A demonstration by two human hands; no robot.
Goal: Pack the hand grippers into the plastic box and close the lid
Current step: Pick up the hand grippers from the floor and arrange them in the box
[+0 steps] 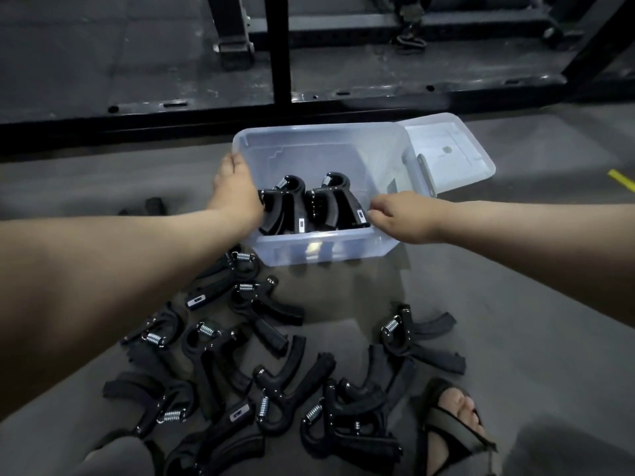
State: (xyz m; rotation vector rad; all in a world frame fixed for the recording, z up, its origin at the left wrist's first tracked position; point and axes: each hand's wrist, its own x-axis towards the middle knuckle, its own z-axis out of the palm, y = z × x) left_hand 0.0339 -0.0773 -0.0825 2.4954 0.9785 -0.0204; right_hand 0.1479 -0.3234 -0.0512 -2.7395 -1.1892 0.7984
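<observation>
Packing is under way. Inside the one open plastic box (309, 250), hand grippers (295, 207) stand in two side-by-side groups, with two springs showing and perhaps four pieces in all. The left hand (237, 194) reaches over the box's left wall against the left group; its fingers are hidden, so its grip cannot be told. The right hand (395, 214), fingers curled, appears to pinch the right group's handle tip. One lid (446, 152) lies flipped open to the right of the box. About ten loose grippers (264, 305) overlap in front of the box, so the next move is probably to let go and fetch another. One sandalled foot (453, 417) rests farther out, front-right of the box.
</observation>
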